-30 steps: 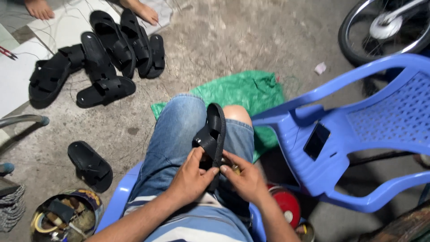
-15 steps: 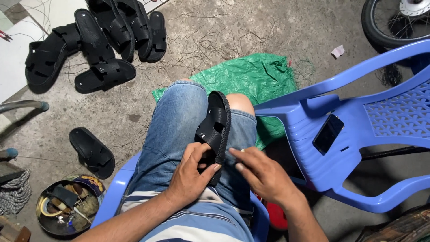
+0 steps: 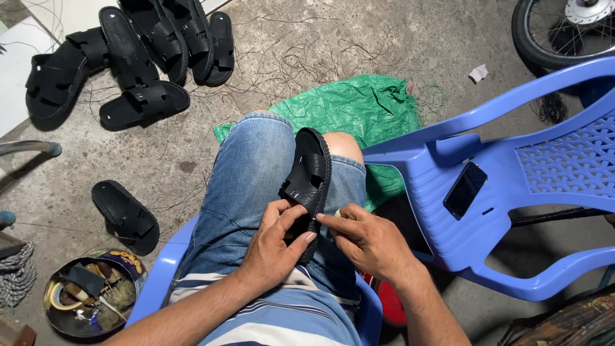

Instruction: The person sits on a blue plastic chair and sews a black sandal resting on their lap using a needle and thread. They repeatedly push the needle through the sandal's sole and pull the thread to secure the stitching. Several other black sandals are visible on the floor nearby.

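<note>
— Where was the sandal [image 3: 312,173]?

— On my lap, sole-edge up, lying btwn my knees on the denim shorts [image 3: 246,186].

— Left hand [image 3: 277,247]?

— Grip closed round the near end, thumb on top.

— Right hand [image 3: 370,240]?

— Fingertips pinched tight at the sandal's edge; couldn't tell what, if anything, was in the pinch.

— Nearby?

— Blue chair [image 3: 512,192] w/ a phone [image 3: 465,189] on my right, green sheet [image 3: 352,106] under my knees, more sandals [image 3: 138,61] on the floor.

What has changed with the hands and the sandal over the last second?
The right hand came off the black sandal half a second ago and has now returned, fingertips pinching at its heel edge. The left hand has kept its grip on the sandal, which stayed lying on the lap. The phone on the blue chair and the sandal pile have not moved.
</note>
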